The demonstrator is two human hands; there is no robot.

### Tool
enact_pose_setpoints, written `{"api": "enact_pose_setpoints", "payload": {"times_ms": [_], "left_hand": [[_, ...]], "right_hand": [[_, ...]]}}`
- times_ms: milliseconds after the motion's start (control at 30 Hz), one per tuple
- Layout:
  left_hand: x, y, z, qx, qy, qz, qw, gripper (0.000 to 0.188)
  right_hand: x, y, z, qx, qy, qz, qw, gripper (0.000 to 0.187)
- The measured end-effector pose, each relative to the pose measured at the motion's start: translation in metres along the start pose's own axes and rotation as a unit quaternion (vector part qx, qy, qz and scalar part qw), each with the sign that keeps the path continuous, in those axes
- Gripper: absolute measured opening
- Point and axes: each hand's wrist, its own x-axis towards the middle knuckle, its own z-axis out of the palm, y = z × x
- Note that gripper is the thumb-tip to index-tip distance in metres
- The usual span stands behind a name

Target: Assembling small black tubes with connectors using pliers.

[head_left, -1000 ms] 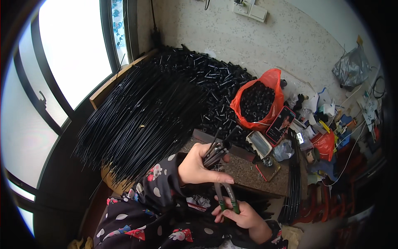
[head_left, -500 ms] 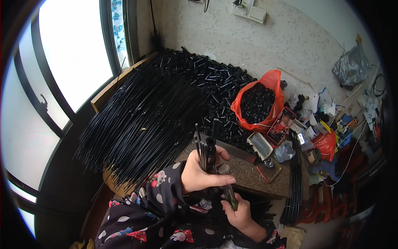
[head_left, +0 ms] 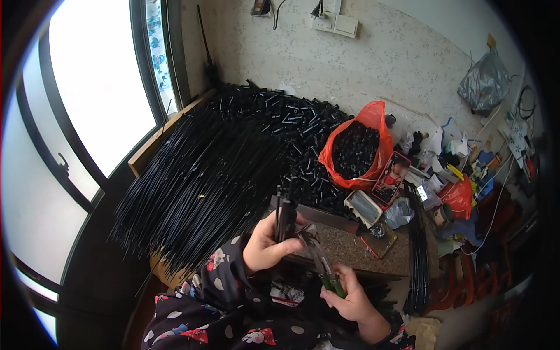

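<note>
My left hand is closed around a small bunch of thin black rods and a thicker black tube, held upright over the near edge of the table. My right hand grips pliers with green handles. Their metal jaws reach up to the lower part of the bunch, beside my left thumb; whether they touch it I cannot tell. The handles stand slightly apart. Beyond my left hand lies a wide heap of long thin black rods. Behind them spreads a pile of short black tubes.
Right of the tubes stands a red plastic bag of small black parts. A phone, a clear plastic box and a second phone lie near it. Another rod bundle leans at the table's right, beside clutter. A window is left.
The pliers' handles have spread apart, and my right hand has moved a little right and down. My left hand has shifted slightly left, still holding the bunch. The whole view has tilted slightly.
</note>
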Motion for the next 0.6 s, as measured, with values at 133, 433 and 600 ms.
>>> {"api": "enact_pose_setpoints", "payload": {"times_ms": [133,433,600], "left_hand": [[-0.005,0.0,-0.016,-0.053,-0.074,0.067,0.994,0.023],[-0.009,-0.008,-0.016,-0.032,-0.062,0.032,0.997,0.031],[-0.012,-0.001,-0.011,0.008,0.0,0.015,1.0,0.054]], "right_hand": [[0.005,-0.025,-0.015,0.155,-0.039,0.038,0.986,0.026],[0.013,-0.065,-0.012,-0.674,0.049,-0.357,0.645,0.018],[0.015,-0.073,-0.017,-0.686,0.078,-0.433,0.579,0.027]]}}
